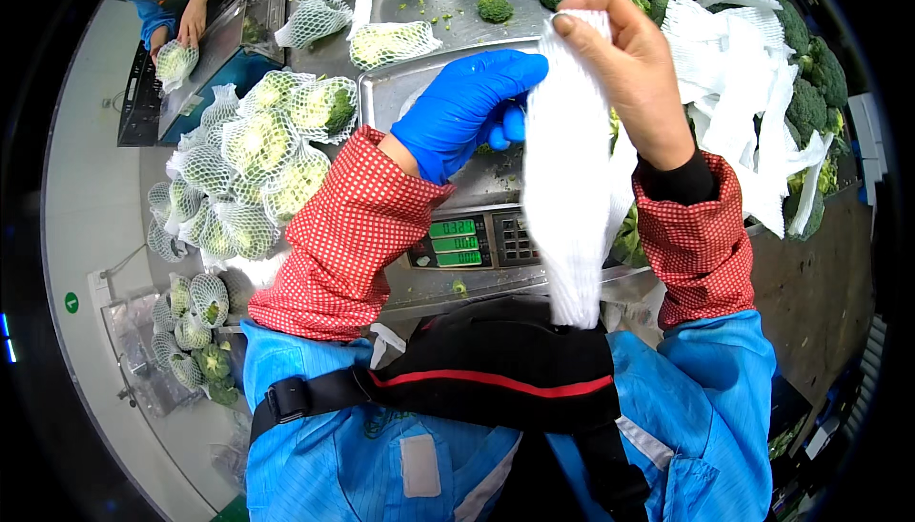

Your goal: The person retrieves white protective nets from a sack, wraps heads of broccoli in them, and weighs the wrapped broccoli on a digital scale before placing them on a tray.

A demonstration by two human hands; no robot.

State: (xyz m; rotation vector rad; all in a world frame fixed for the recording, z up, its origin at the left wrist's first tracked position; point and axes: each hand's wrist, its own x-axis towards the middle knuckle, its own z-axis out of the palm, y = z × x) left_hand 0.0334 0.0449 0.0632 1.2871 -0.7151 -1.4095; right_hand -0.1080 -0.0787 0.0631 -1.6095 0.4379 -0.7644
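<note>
My left hand (465, 111), in a blue glove, pinches the left side of a white foam net sleeve (568, 171) near its upper part. My bare right hand (629, 64) grips the top edge of the same sleeve between thumb and fingers. The sleeve hangs down over the front of a digital counter scale (472, 239) with a lit green display. Behind my left hand lies the scale's metal pan (379, 89), partly hidden. A netted broccoli head (389, 43) lies just beyond the pan.
Netted broccoli (257, 143) is heaped at the left. White net sleeves (736, 86) lie over loose broccoli (808, 104) at the right. A small broccoli floret (495, 9) sits on the metal table. At the top left, a co-worker's hands (189, 25) hold a netted head.
</note>
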